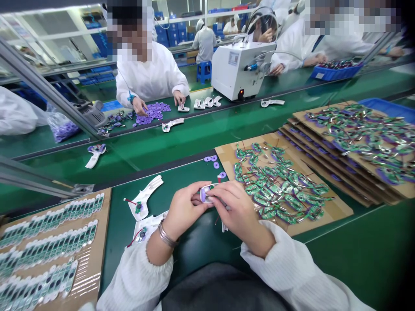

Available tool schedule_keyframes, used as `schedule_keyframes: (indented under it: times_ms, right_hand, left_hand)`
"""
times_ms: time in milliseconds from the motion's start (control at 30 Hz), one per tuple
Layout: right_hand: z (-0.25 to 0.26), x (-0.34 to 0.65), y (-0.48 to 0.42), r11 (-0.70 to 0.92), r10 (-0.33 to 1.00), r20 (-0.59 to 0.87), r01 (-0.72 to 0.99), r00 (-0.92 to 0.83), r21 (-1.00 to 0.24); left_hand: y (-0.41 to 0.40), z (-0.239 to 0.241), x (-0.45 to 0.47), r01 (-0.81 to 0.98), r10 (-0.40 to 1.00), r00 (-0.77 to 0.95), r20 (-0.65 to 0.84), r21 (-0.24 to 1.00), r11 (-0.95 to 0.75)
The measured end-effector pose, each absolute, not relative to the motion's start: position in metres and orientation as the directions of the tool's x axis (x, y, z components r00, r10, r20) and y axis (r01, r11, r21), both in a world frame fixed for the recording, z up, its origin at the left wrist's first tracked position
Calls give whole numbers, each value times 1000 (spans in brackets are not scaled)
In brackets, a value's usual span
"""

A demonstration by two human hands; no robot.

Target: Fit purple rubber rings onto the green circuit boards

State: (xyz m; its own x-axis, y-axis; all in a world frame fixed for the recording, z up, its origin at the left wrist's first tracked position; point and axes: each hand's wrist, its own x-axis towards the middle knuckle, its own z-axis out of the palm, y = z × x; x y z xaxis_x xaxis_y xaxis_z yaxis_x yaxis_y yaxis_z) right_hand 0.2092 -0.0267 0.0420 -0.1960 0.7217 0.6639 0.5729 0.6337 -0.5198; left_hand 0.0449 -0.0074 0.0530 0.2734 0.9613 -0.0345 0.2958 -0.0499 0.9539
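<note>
My left hand (184, 208) and my right hand (238, 211) meet over the green table, both pinching one small white plastic part with a purple ring (205, 194) on its end. Fingers of both hands are curled round it. A silver bangle (166, 235) sits on my left wrist. Left of my hands lie two white housings with small green boards and red wires (142, 203), (144, 229). Right of my hands a cardboard sheet (330, 211) carries several green circuit boards (279, 185). Loose purple rings (214, 161) lie just beyond my hands.
A cardboard tray of white strips (48, 246) is at the lower left. Stacked cardboard sheets with boards (356, 138) stand at the right. A green conveyor (194, 138) carries white housings. Across it, people in white coats work beside a white machine (241, 69).
</note>
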Motion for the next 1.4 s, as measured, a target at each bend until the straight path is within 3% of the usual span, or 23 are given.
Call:
schedule_keyframes:
  times_ms: [167, 333, 467, 567, 733, 900, 1133, 1300, 1400]
  right_hand:
    - [41, 210, -26, 643, 704, 685, 579, -189, -502]
    - [44, 209, -27, 675, 669, 712, 574, -213, -463]
    - [39, 212, -23, 605, 640, 755, 699, -141, -382]
    - [34, 215, -14, 557, 706, 705, 671, -71, -490]
    - [36, 210, -5, 568, 813, 539, 508, -220, -648]
    - [53, 205, 1, 585, 809, 525, 444, -264, -678]
    - [62, 210, 0, 339, 894, 212, 286, -395, -896]
    - [54, 204, -9, 281, 899, 184, 202, -397, -938]
    - [53, 203, -10, 329, 924, 230, 326, -305, -886]
  left_hand:
    - [-8, 60, 41, 275, 940, 340, -32, 959, -66]
    - [-13, 58, 37, 59, 922, 382, -62, 997, 43]
    - [-17, 50, 35, -35, 940, 338, -49, 997, 64]
    - [-19, 54, 34, -20, 947, 323, 1, 1000, 6]
    - [-27, 61, 37, 150, 954, 258, 149, 970, -192]
    - [-25, 59, 31, -21, 971, 206, 121, 993, -119]
    - [-4, 69, 7, -163, 999, 3, -39, 986, 39]
    - [-1, 56, 4, -209, 999, -34, -35, 977, 27]
    - [-1, 53, 4, -192, 998, -53, -25, 981, 15]
